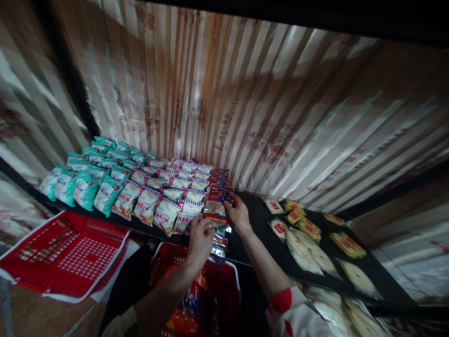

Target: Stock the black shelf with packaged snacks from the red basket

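Both hands hold one dark red snack bag (216, 206) upright at the shelf (252, 220) edge. The left hand (199, 241) pinches its bottom; the right hand (238, 213) grips its side, probably to line it up with the white bags (164, 210) beside the left hand.

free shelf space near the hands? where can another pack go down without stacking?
Bare black shelf lies between the red packets that both hands hold, left hand and right hand, and the yellow packs on the right. Left of the red packets it is crowded: striped snack bags, then teal bags, row on row.
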Demonstrator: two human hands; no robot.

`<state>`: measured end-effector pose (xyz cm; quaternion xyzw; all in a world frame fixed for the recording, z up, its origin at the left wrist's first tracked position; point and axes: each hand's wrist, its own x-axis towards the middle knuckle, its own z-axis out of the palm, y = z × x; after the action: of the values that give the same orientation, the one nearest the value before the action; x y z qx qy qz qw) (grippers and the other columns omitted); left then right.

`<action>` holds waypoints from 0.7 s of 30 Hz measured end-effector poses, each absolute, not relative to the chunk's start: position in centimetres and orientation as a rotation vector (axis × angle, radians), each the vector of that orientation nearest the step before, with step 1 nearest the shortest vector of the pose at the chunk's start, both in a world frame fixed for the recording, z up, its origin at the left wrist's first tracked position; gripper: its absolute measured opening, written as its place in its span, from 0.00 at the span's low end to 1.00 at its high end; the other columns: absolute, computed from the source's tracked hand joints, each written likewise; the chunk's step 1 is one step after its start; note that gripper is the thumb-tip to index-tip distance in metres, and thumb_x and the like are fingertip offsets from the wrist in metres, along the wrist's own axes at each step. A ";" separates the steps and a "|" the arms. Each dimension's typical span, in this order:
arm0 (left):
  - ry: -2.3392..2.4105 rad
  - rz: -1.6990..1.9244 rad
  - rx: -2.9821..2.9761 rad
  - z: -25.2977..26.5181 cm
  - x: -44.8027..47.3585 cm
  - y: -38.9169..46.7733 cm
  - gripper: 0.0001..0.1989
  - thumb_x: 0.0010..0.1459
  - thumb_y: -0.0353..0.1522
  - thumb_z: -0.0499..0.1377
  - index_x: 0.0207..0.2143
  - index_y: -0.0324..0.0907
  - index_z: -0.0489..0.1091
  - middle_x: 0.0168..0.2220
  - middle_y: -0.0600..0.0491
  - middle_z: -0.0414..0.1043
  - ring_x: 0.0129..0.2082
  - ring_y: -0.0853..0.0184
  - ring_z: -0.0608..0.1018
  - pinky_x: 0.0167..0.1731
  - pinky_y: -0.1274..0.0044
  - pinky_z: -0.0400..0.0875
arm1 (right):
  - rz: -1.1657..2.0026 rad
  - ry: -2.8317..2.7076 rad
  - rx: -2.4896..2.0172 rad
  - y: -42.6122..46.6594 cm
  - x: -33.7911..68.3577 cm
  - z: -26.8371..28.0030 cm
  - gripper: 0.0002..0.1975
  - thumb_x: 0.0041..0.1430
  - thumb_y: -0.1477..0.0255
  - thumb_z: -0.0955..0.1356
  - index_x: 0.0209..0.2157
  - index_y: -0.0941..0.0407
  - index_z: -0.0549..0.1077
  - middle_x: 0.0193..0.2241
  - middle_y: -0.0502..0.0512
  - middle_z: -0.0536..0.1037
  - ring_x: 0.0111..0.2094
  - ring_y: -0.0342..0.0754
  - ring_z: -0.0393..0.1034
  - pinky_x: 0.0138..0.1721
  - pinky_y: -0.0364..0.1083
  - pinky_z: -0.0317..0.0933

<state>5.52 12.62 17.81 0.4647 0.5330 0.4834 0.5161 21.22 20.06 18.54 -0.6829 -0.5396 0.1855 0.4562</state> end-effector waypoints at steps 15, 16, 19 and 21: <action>1.296 1.171 1.155 16.5 5.3 13.2 0.15 0.51 0.26 0.55 0.41 0.40 0.74 0.57 0.44 0.61 0.54 0.57 0.69 0.53 0.66 0.66 | 0.159 -1.544 -2.019 19.7 19.5 19.8 0.22 0.56 0.65 0.62 0.51 0.56 0.71 0.46 0.62 0.74 0.47 0.57 0.67 0.48 0.53 0.61; 1.294 1.179 1.160 16.4 5.3 13.2 0.15 0.51 0.26 0.55 0.41 0.41 0.74 0.57 0.45 0.62 0.54 0.58 0.69 0.53 0.67 0.66 | 0.135 -1.555 -2.030 19.7 19.4 19.9 0.22 0.56 0.65 0.62 0.51 0.56 0.71 0.48 0.62 0.73 0.49 0.58 0.66 0.50 0.53 0.60; 1.301 1.173 1.170 16.2 5.3 13.4 0.15 0.50 0.26 0.55 0.40 0.41 0.74 0.56 0.45 0.63 0.53 0.59 0.70 0.53 0.68 0.67 | 0.037 -1.642 -2.030 19.9 19.1 20.5 0.23 0.56 0.65 0.62 0.51 0.59 0.71 0.53 0.63 0.69 0.55 0.59 0.59 0.55 0.54 0.54; 1.270 1.154 1.183 16.1 5.4 13.4 0.16 0.50 0.26 0.54 0.42 0.41 0.73 0.56 0.45 0.63 0.51 0.59 0.71 0.53 0.67 0.67 | -0.011 -1.735 -2.003 20.3 18.7 21.0 0.23 0.57 0.66 0.62 0.53 0.60 0.70 0.56 0.61 0.67 0.59 0.58 0.54 0.58 0.53 0.50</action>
<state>5.43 13.44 16.05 0.4900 0.5262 0.4782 0.5043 18.67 20.25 20.95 -0.7331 -0.6350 -0.0039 0.2436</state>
